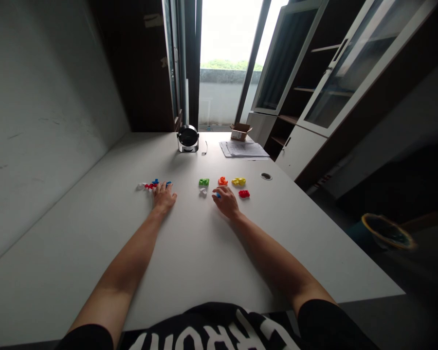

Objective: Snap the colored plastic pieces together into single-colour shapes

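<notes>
My left hand point(163, 195) lies over the right part of a small group of pieces, its fingers spread. Beside those fingers show a blue piece point(155, 181), a red piece point(149, 186) and a white piece point(141, 186). My right hand point(225, 200) curls over a blue piece point(218, 195), which is partly hidden by its fingers. Around the right hand are a green toy piece point(204, 182), a white one point(203, 192), an orange one point(222, 180), a yellow one point(238, 181) and a red one point(244, 193).
The white table point(197, 253) has a round black device point(188, 138) near its far edge. Papers point(245, 149) and a small open cardboard box point(240, 131) are at the far right. A cable hole point(266, 176) lies right of the pieces. A wall point(51, 121) borders the left.
</notes>
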Motion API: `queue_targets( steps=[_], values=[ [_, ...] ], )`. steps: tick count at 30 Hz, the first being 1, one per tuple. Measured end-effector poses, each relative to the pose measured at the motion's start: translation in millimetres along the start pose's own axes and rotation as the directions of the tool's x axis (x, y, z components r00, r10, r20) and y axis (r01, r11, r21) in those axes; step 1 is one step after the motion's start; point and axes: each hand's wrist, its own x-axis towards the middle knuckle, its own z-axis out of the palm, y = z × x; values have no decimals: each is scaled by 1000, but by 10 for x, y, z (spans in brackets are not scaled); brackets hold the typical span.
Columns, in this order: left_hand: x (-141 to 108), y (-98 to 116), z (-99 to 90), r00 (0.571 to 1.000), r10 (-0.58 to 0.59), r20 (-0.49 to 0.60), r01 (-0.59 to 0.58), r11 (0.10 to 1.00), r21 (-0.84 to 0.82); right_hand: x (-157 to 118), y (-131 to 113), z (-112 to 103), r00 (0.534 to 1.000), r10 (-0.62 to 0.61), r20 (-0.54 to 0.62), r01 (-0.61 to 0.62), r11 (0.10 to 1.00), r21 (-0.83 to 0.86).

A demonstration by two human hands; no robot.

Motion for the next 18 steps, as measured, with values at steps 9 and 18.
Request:
queue_targets(
  steps=[9,18],
  values=[
    [22,46,-19,980,192,-46,-196,970,-144,-79,-305,12,982,-171,80,158,977,146],
    [8,33,34,986,169,5,-167,980,-111,-145,-505,79,944,-236,231,161,940,302]
  ],
)
